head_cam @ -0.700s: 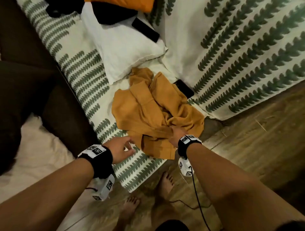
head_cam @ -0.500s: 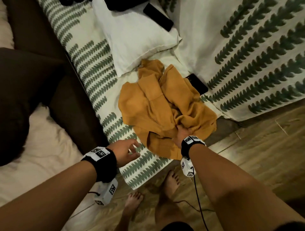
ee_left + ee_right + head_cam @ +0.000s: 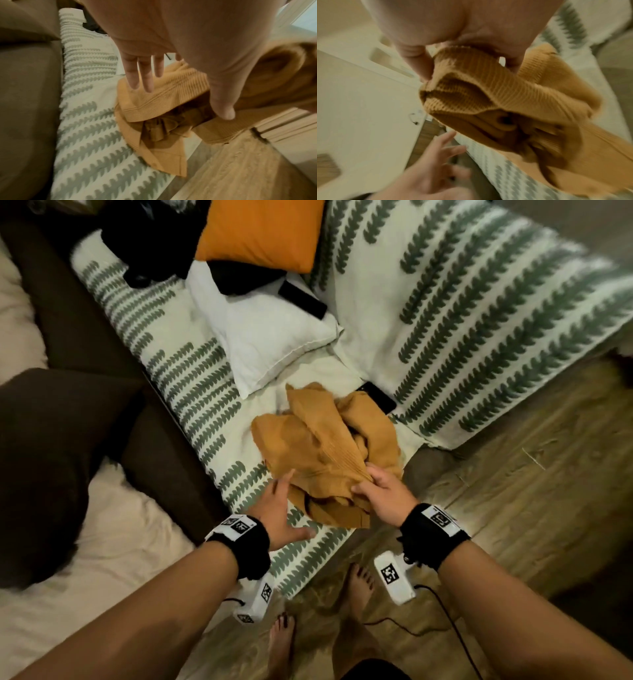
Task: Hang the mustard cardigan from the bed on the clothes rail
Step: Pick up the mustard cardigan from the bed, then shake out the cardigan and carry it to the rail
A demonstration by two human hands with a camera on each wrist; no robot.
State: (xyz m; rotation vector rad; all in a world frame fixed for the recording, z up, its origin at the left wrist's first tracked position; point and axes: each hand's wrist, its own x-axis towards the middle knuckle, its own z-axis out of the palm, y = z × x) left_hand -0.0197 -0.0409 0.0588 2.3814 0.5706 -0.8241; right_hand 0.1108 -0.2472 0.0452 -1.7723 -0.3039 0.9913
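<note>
Writing: none legible; the wristbands (image 3: pixel 440 518) carry only black-and-white square marker patterns.
Right hand (image 3: pixel 385 494): reaches forward, thumb and fingers pinching a ribbed fold of the mustard cardigan (image 3: pixel 325 446), lifting that part up.
Left hand (image 3: pixel 279 508): palm down, fingers straight and spread, held just beside the cardigan's near edge; contact cannot be told.
Cardigan: bunched at the corner of the bed (image 3: pixel 191 378), its lower part lying on the leaf-patterned cover near a white pillow (image 3: pixel 270 337).
Floor (image 3: pixel 513 491): wood-look planks.

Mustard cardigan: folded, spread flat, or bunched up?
Bunched: the mustard cardigan lies crumpled on the bed, right hand gripping a fold.
</note>
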